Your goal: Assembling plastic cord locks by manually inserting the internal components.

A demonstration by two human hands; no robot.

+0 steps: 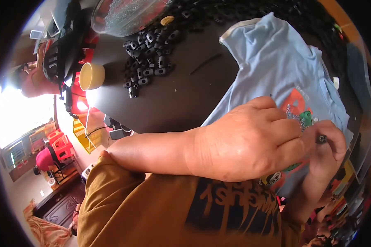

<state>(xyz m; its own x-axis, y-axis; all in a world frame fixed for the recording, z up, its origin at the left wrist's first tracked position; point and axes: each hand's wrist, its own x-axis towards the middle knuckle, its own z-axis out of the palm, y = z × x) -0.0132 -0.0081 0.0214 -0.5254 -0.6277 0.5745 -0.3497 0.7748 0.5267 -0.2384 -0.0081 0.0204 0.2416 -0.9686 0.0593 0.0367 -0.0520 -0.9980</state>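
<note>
My left hand [251,142] reaches across from the left, its fingers curled closed and the fingertips meeting my right hand; what they hold, if anything, is hidden. My right hand [333,146] is closed in a pinch around a small black plastic part [321,139] with a round hole in its end. Under both hands a light blue T-shirt [272,61] with a coloured print lies spread over the dark table. A little heap of small silvery metal pieces [292,113] rests on the print, just beyond my left knuckles.
Loose black plastic parts [146,57] lie in a pile on the dark table [132,113]. A clear tub [125,18] of silvery pieces stands behind them. A yellow cup [92,76] is near the left edge. More black parts line the far side. Another person [45,159] is in the left background.
</note>
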